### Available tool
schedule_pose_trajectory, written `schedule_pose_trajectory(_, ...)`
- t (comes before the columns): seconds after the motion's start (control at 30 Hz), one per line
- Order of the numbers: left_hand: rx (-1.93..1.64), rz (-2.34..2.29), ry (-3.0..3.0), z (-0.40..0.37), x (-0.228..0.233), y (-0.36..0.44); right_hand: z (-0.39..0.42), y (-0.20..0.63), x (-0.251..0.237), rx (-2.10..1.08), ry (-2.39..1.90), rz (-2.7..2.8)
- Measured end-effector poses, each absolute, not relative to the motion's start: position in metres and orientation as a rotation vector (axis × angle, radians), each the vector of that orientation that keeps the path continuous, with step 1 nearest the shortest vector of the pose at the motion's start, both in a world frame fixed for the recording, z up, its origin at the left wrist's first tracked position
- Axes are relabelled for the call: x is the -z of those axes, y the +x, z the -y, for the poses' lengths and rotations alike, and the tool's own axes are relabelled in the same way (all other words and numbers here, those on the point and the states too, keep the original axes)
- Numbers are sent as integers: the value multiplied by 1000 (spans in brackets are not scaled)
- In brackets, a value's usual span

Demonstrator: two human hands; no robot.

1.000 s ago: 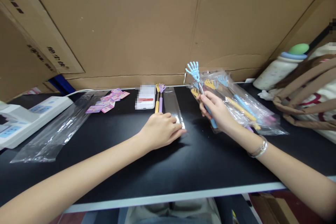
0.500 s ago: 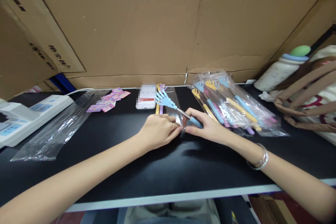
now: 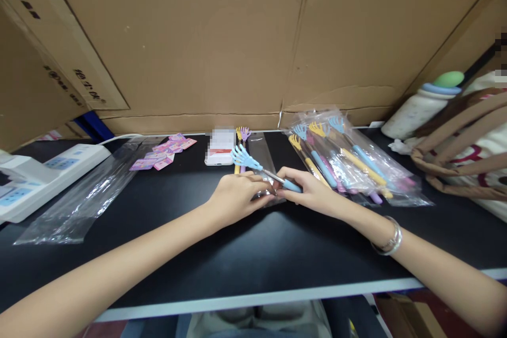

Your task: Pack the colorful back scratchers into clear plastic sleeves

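Over the middle of the black table, my right hand (image 3: pixel 311 190) is closed round the light-blue handle of a back scratcher (image 3: pixel 244 158). Its claw head points up and to the left, above my left hand. My left hand (image 3: pixel 240 195) is closed on the lower end of a clear plastic bag (image 3: pixel 262 150) lying flat on the table. The fingertips of both hands meet at the bag's near edge. Just behind my left hand lie a yellow back scratcher (image 3: pixel 237 168) and a purple back scratcher (image 3: pixel 246 133), their handles partly hidden by that hand.
Right of my hands, several back scratchers (image 3: pixel 364 163) lie on and among clear bags. A phone (image 3: pixel 219 156), pink cards (image 3: pixel 164 150), empty bags (image 3: pixel 83 200) and a power strip (image 3: pixel 75 163) are to the left. A bottle (image 3: pixel 415 108) and cloth bag (image 3: pixel 467 153) stand right.
My right hand has moved slightly left with the blue back scratcher, bringing its fingertips against those of my left hand at the bag's edge. The scratcher's head has dropped a little.
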State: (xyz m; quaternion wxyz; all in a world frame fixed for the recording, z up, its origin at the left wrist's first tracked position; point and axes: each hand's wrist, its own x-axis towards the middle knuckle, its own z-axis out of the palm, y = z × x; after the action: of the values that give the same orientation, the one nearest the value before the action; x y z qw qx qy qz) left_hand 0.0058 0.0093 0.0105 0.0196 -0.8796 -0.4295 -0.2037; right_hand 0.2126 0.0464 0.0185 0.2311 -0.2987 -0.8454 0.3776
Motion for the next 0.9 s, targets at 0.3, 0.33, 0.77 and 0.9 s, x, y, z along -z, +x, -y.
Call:
schedule_pose_trajectory(0.3, 837, 1673, -2864, -8, -17, 5, -47, 215, -20, -1014, -852, 2291)
schedule_pose_trajectory(0.33, 855, 1716, -2879, -9, -18, 5, -47, 215, -20, -1013, -855, 2294)
schedule_pose_trajectory(0.77, 942, 1756, -2970, -10, -22, 3, -47, 215, -22, -1005, -887, 2297)
schedule_pose_trajectory(0.9, 939, 1617, -2951, -12, -19, 1, -48, 217, -23, -965, -873, 2259)
